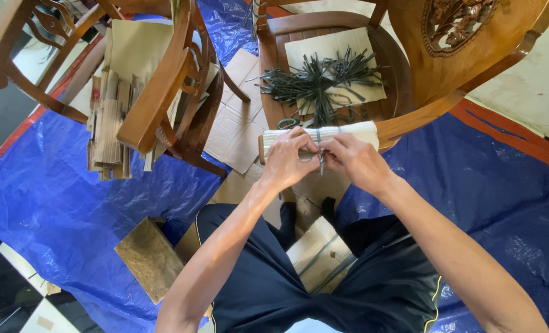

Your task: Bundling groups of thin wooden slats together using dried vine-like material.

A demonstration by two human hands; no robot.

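So the main thing here is a pale bundle of folded cardboard strips (321,137), lying sideways across the front edge of a wooden chair seat (390,69), right in front of the person. A thin dark strap (319,148) runs around the middle of the bundle, with its ends hanging just below it.

Both hands are on it. The left hand (287,158) is curled over the left half of the bundle, fingers wrapped on top and pressing down. The right hand (354,159) sits just beside it on the right, fingertips pinched closed on the strap right where it crosses the bundle. The two hands are pretty much touching at the middle.

Further back on the same seat there's a flat cardboard sheet (336,49) with a messy pile of dark green straps (316,83) fanned out on it. A pair of scissors with teal handles (288,123) lies just behind the bundle, partly hidden by it.

To the left is a second wooden chair (163,92) with a stack of cardboard pieces (109,123) leaning under and against it. More flat cardboard (240,123) lies on the floor between the chairs. Everything sits on a blue tarp (59,203), and another tied bundle (321,253) rests between the person's legs, near a brownish block (149,259) on the tarp.
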